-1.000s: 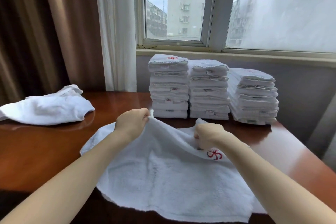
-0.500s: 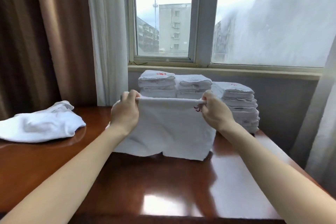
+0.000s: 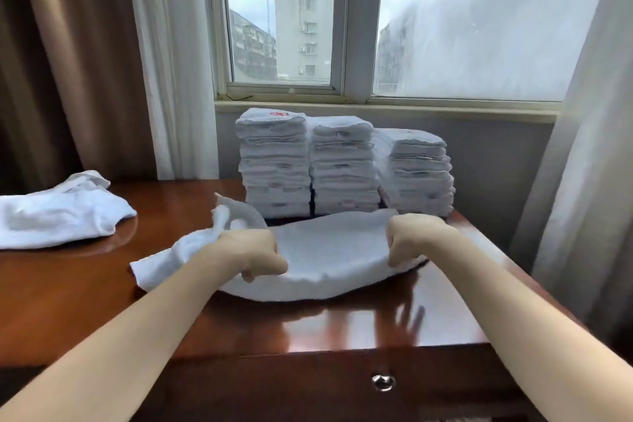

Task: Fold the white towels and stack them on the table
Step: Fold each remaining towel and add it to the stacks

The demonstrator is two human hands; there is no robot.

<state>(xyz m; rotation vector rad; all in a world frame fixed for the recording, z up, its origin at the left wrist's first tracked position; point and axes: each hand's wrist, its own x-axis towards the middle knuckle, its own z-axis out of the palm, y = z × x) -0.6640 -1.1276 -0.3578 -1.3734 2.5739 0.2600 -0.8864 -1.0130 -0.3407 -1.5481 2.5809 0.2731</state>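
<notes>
Left hand (image 3: 253, 255), right hand (image 3: 411, 238) grip towel (image 3: 332, 250) at near edge; stacks (image 3: 342, 164) close behind

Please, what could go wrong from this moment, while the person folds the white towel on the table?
The white terry towel is bunched beyond the left hand, so the fold may come out uneven. Its far edge lies close to the three stacks of folded white towels; a forward push by the right hand might nudge them.
</notes>
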